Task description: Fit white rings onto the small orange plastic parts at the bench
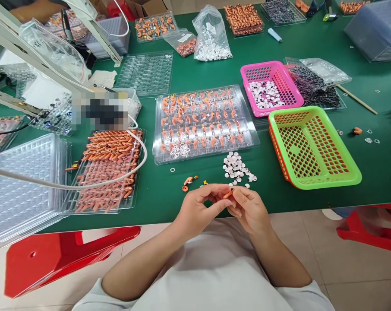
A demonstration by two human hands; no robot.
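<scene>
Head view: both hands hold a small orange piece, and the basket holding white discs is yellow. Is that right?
No, the basket holding white discs is pink, as the head view shows. The left hand and right hand do hold a small orange piece.

No txt legible. White label (210, 28) on lg clear bag (211, 49) of white pcs, approx 12 o'clock: print too sm. to read. Ditto pale label (184, 38) on sm. bag (186, 48) of reddish pcs, just before 12. Dark marks (37, 43) on crumpled bag (58, 54), 10 o'clock: blurred, illeg.
</scene>
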